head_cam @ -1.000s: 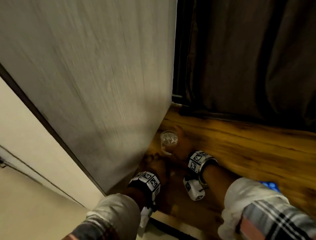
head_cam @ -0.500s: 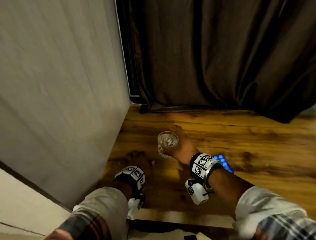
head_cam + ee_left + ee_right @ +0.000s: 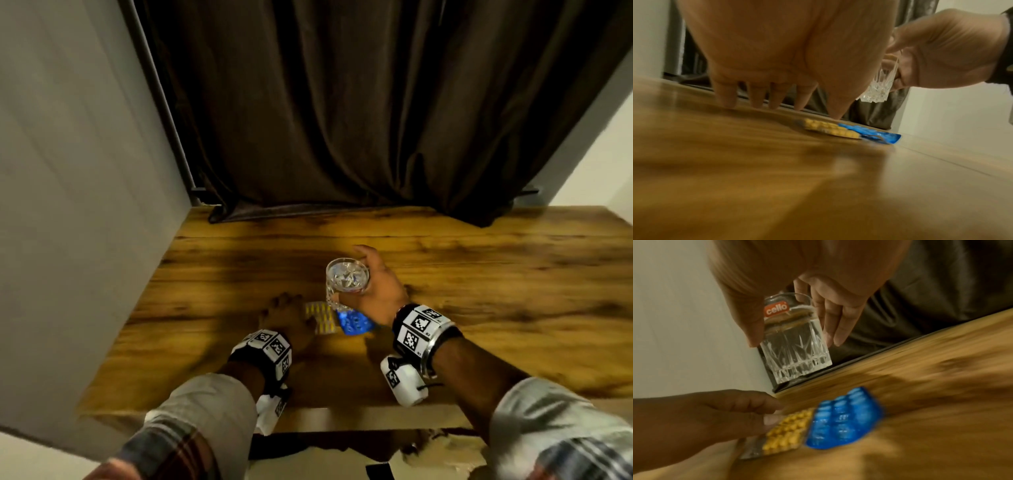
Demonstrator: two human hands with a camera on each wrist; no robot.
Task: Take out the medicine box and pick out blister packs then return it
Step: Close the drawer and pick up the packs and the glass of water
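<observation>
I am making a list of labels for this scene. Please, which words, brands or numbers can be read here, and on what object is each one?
"cello": white letters on a red-orange sticker near the rim of the glass, which the right hand holds.
Yellow blister pack and blue blister pack: no print can be read; both are blurred.
Wristband markers: black-and-white square codes; the tiny characters beside them are unreadable.

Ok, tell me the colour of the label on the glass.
Red-orange with white lettering on the glass; right wrist view.
</observation>
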